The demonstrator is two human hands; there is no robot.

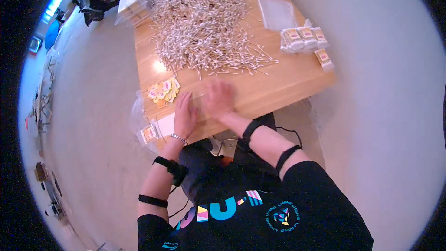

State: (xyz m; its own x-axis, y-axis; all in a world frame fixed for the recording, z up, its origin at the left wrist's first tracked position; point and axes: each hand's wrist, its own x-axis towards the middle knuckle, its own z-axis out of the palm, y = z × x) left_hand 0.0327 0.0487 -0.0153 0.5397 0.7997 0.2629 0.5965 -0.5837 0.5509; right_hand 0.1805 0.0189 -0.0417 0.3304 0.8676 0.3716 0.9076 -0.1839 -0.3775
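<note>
My left hand (185,116) rests at the near edge of the wooden table (260,88), beside a flat white sheet (166,126). Its fingers point away from me, stretched out, with the thumb apart. My right hand (218,98) is just to its right, over the tabletop and smeared by motion; whether it holds anything is unclear. Beyond both hands spreads a large heap of cotton swabs (200,28). Small yellow and white cards (163,90) lie in a loose pile to the left of my left hand. A small pack of swabs (148,133) sits at the near left corner.
Clear plastic bags (276,13) lie flat at the far right. Below them are bagged swab packs (304,38) and a single pack (324,60) near the right edge. A wrapped white stack (133,4) stands at the far left. Clear film (138,111) hangs at the left edge.
</note>
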